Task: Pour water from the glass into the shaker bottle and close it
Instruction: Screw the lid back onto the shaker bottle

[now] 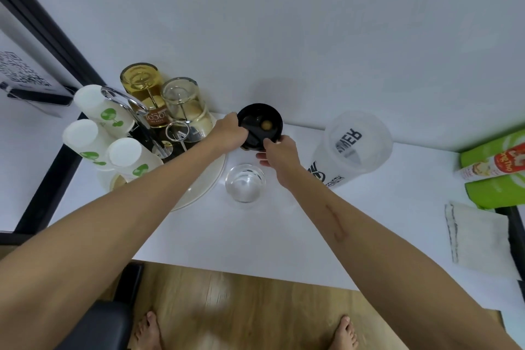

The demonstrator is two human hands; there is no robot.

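Both hands on the black lid (pixel 260 126) at the back of the bench (pixel 284 230), by the wall. Left hand (pixel 228 131) fingers closed on its left rim, right hand (pixel 279 152) fingers closed on the front-right edge. Can't tell if the lid is resting on the bench or lifted

Shaker bottle (pixel 352 148) stands open just right of the hands, translucent, looks empty. Glass (pixel 245 182) sits just in front of the lid, near the hands, water in it, not poured yet

Judgement: lid is off and being handled, pour step not started. Next move calls for letting go of the lid, taking the glass, tipping it over the shaker's wide mouth, then the lid goes on. Crowded tray (pixel 210 179) of upturned glasses at left, so watch the left forearm
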